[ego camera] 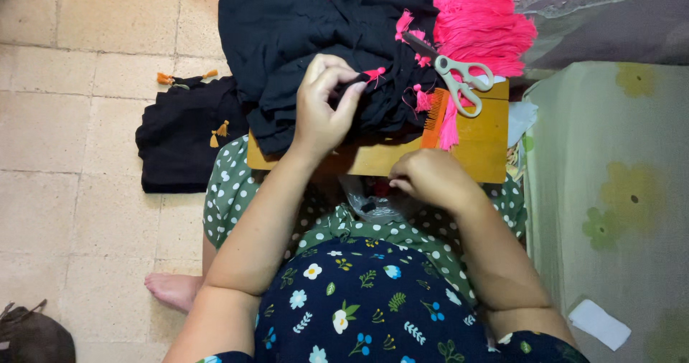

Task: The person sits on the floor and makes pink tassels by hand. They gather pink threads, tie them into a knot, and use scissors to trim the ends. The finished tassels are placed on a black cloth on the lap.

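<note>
My left hand [323, 105] pinches a fold of black cloth [301, 26] heaped on a wooden board [481, 148] across my lap; a small pink tassel [375, 73] sticks out just past the fingertips. At the board's near edge my right hand [430, 180] is curled shut; what it holds, if anything, is hidden. A clear plastic bag [373, 201] lies in my lap just left of that hand. Scissors [452, 72] with pale handles rest on the cloth beside a bundle of pink thread [481, 29]. An orange comb [434, 115] lies on the board.
A second black cloth [179, 140] with orange tassels lies on the tiled floor [72, 119] at left. A pale green flowered surface [610, 191] stands at right, with a white scrap [599, 323] on it. A dark bag [29, 334] sits at the bottom left. My bare foot [172, 288] rests on the tiles.
</note>
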